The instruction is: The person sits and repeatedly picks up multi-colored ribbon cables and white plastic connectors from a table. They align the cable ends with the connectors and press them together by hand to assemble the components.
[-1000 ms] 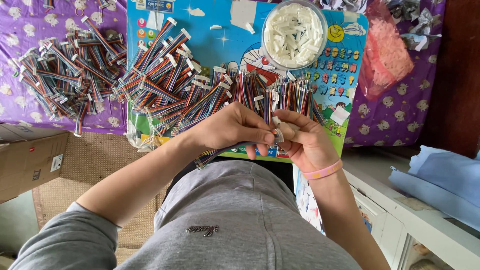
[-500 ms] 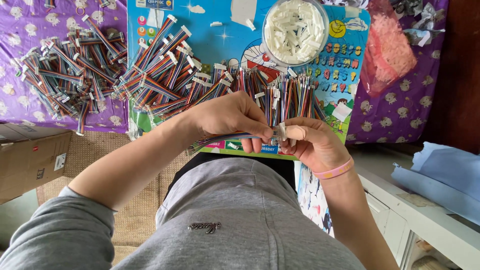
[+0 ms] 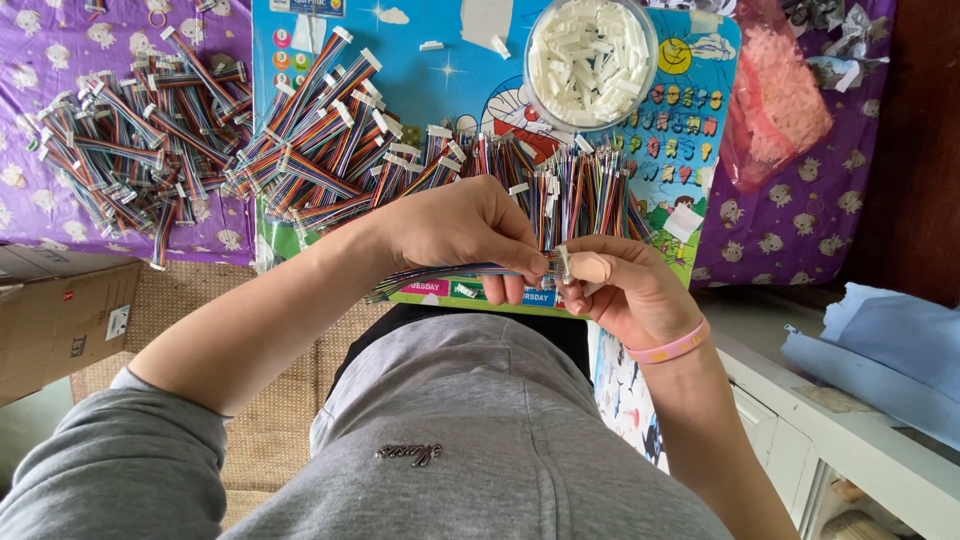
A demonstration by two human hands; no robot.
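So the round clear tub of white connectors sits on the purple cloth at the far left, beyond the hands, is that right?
Not quite: in the head view the round tub of white connectors sits on the blue cartoon mat, up and right of centre, beyond the hands.

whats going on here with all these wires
A person holds a flat bundle of multicoloured wires in the left hand and presses a small white connector onto its end with the right hand. Ahead lie a pile of wire bundles with connectors, a row of loose wires, and a round tub of white connectors on a blue cartoon mat.
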